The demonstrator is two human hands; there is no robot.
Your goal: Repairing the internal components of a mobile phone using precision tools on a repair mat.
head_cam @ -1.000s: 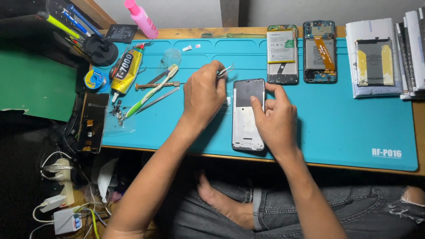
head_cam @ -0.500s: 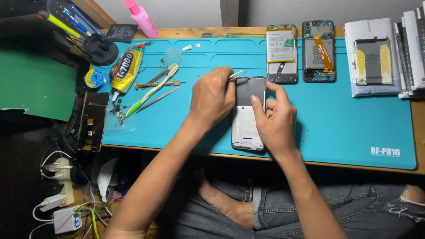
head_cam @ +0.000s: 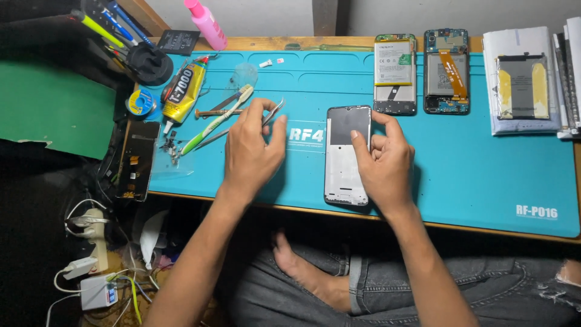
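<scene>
Head view: phone frame [head_cam: 346,158] lying flat on teal mat [head_cam: 484,169], near front edge of worktop. Right hand [head_cam: 382,165] resting on frame's right side, fingers touching its upper part, not clenched. Left hand [head_cam: 251,154] left of frame, pinching tweezers [head_cam: 273,112]. Toothbrush [head_cam: 218,119] and glue tube [head_cam: 183,92] lying farther left of frame. Two opened phones [head_cam: 394,72] lying beyond frame.
</scene>
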